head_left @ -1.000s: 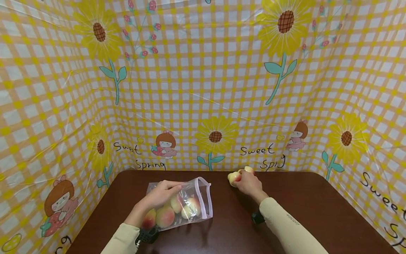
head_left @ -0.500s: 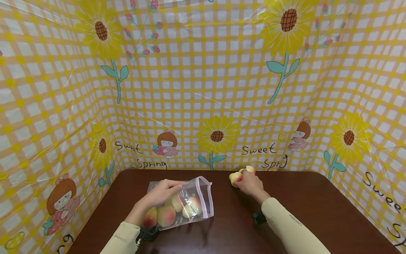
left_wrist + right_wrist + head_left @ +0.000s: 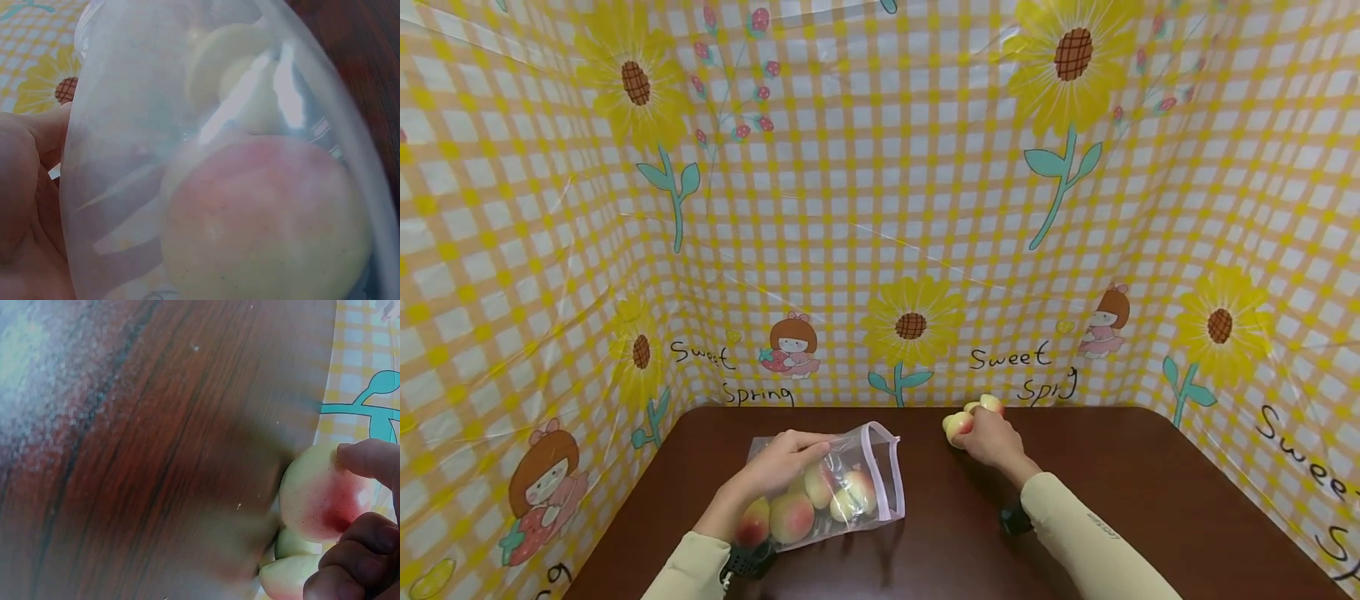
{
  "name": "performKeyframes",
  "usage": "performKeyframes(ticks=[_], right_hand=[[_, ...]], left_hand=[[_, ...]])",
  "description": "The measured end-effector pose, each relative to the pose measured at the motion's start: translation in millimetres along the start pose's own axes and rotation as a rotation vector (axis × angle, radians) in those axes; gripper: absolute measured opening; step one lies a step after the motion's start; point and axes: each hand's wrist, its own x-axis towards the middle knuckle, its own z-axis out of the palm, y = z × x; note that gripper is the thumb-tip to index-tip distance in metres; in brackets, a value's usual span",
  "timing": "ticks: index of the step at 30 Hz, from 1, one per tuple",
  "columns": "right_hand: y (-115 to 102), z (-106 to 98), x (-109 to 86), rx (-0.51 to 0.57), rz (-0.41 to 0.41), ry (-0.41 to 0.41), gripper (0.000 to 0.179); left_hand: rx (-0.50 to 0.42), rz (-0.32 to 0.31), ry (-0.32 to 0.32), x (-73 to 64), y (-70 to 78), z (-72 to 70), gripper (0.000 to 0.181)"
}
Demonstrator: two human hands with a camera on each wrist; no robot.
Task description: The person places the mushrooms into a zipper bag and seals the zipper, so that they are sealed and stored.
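Note:
A clear zip bag (image 3: 876, 475) with a pale pink zipper edge lies on its side, its mouth facing right. Inside are several peaches (image 3: 792, 518), yellow with red blush. My left hand (image 3: 782, 462) holds the bag by its upper side; in the left wrist view, a large peach (image 3: 265, 225) shows through the film. At the table's back edge my right hand (image 3: 992, 437) grips a peach (image 3: 957, 426), with one digit laid on it and the other fingers curled beside it in the right wrist view. More peaches (image 3: 290, 575) sit against that one, partly hidden by the fingers.
Both hands work over a dark brown wooden table (image 3: 940, 550). A checked cloth (image 3: 880, 233) with sunflowers and lettering rises as walls at the back and both sides. A black wrist strap (image 3: 748, 560) sits below the left hand.

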Motion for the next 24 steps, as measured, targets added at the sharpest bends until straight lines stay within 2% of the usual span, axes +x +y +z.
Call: performKeyframes(ticks=[9, 16, 24], right_hand=[[0.4, 7.8, -5.5, 0.011, -0.003, 0.004, 0.047], [1.0, 4.0, -4.5, -0.002, 0.011, 0.009, 0.050], [2.0, 1.0, -3.2, -0.011, 0.059, -0.004, 0.050]], left_hand=[[-0.020, -0.018, -0.005, -9.1, -6.3, 3.0, 0.033], [-0.003, 0.007, -0.014, -4.9, -4.7, 1.9, 0.033], [-0.017, 0.003, -0.009, -1.5, -1.5, 3.2, 0.033]])
